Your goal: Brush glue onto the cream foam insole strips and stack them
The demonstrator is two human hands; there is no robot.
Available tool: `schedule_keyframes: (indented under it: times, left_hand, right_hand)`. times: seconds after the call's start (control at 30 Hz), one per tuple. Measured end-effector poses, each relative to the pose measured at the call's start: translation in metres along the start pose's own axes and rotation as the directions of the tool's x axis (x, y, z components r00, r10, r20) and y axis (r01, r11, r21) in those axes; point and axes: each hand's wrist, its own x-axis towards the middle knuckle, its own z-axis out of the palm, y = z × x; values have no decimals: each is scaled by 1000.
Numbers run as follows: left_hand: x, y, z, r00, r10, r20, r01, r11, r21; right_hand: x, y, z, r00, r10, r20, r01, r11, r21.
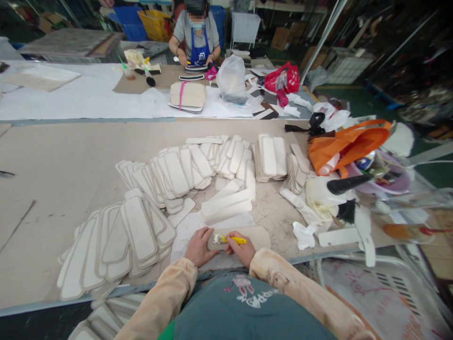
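Observation:
A long beige panel with rounded ends lies flat on white paper at the table's near edge. My left hand holds the panel's left end, with its thumb by the near edge and its fingers by the far edge. My right hand is closed around a small brush with a yellow handle. White paste clings to the brush head, which touches the panel's surface near my left hand. Just beyond lie several loose white strips.
Fanned stacks of white panels spread to the left and beyond my hands. On the right stand a white container, an orange bag and a purple basin. Across the table, a co-worker handles a dark-edged piece.

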Motion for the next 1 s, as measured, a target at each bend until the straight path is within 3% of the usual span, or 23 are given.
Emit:
schedule_keyframes:
  times: [0.17,0.3,0.5,0.63,0.73,0.83,1.0]
  left_hand:
    - [-2,2,2,999,4,-32,-2,997,76]
    - [-3,1,2,999,12,-45,-6,992,124]
    - [-4,0,4,999,13,-46,-6,990,143]
    - [-4,1,5,999,2,-41,3,990,143]
    - [-5,2,5,999,-1,-41,6,990,138]
    - [-7,1,7,999,0,-41,5,992,127]
    - [-9,-3,11,999,11,-54,-5,994,106]
  right_hand:
    - [-2,6,-11,995,7,-98,-11,999,-46]
    - [-12,15,-36,975,22,-222,-37,997,-64]
    - [-34,22,-90,889,14,-457,-88,986,-140]
    - [-49,19,-113,844,-59,-533,-99,960,-263]
    - [-54,18,-111,847,-215,-486,-59,871,-488]
    - [-54,18,-93,873,-339,-350,22,744,-668]
    - [-44,14,-52,930,-345,-125,180,725,-665]
